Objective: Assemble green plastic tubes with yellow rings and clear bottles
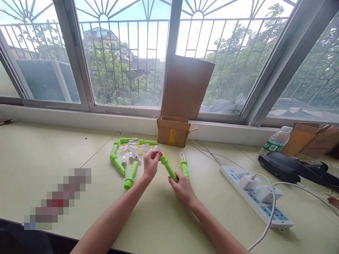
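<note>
My right hand [182, 187] is wrapped round the lower end of a green plastic tube [168, 167] with a threaded top, held at a slant. At the tube's upper end, my left hand [151, 163] pinches a small yellow ring [162, 154], partly hidden by the fingertips. Just right of my right hand lies another green tube [184, 165] with a clear cap [182, 155] on its end. To the left of my left hand is a loose green tube [131, 175]. Beyond it, several more green tubes [117, 164], clear plastic pieces and small white-based parts [124, 160] lie in a loose group.
An open cardboard box [173, 132] stands against the window sill. On the right are a white power strip [265, 204] with chargers and cables, a black headset-like device [278, 167] and a plastic bottle [277, 139]. A blurred patch [58, 201] covers something at left.
</note>
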Tool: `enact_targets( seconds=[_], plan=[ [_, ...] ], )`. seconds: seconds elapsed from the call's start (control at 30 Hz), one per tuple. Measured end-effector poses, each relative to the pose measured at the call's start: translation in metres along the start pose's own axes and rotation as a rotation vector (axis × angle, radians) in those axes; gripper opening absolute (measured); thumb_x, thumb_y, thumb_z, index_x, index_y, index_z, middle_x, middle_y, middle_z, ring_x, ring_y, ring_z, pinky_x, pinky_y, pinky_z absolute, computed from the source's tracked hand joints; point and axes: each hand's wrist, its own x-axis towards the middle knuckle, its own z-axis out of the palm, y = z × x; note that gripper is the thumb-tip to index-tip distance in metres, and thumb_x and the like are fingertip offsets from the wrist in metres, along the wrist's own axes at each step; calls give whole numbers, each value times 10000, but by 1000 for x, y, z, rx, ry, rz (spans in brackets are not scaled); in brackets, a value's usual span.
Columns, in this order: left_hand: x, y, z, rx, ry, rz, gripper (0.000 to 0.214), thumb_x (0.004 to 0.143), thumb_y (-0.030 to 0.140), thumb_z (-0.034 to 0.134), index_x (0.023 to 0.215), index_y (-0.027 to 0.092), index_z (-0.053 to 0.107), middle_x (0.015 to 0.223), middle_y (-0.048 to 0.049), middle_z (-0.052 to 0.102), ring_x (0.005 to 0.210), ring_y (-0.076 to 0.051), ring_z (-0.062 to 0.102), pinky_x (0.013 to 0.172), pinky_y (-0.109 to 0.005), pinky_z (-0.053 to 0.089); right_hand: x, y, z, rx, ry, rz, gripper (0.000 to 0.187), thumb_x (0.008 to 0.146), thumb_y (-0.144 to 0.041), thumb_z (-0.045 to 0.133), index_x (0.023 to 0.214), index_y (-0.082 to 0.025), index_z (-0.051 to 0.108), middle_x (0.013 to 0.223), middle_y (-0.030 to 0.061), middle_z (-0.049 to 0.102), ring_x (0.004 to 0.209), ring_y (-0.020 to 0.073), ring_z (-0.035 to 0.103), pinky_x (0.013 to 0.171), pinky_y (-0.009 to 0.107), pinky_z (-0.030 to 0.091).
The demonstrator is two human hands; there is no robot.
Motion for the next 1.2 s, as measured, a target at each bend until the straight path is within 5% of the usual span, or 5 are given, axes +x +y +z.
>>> enact_targets(
  seconds=[0.37, 0.73, 0.9, 1.2],
  plan=[
    [0, -5, -1, 73, -129, 83, 261, 782, 367, 656, 927, 152, 692, 913, -92, 716, 857, -222, 680, 739, -331, 546, -1, 2, 0, -11, 32, 26, 190, 783, -304, 465, 626, -224, 391, 519, -40, 410, 486, 145, 399, 502, 264, 268],
    [3, -7, -4, 120, -59, 109, 205, 759, 331, 677, 874, 162, 676, 849, -78, 706, 812, -202, 676, 730, -322, 538, -2, 3, 1, -71, 58, 49, 152, 769, -295, 454, 638, -224, 427, 520, -25, 444, 474, 157, 430, 493, 274, 289],
    [3, -5, -4, 156, -130, 111, 221, 733, 310, 699, 895, 165, 660, 825, -65, 681, 797, -185, 654, 707, -301, 524, -2, 2, 1, -118, 64, 63, 136, 780, -289, 449, 663, -220, 457, 519, -16, 466, 490, 168, 447, 511, 281, 304],
    [8, -3, -8, 24, -229, -65, 304, 659, 246, 739, 944, 173, 663, 763, -24, 625, 732, -146, 595, 674, -269, 472, -1, 7, 1, -185, 71, 49, 147, 787, -274, 454, 783, -196, 579, 547, 0, 506, 518, 183, 483, 529, 287, 326]
  ],
)
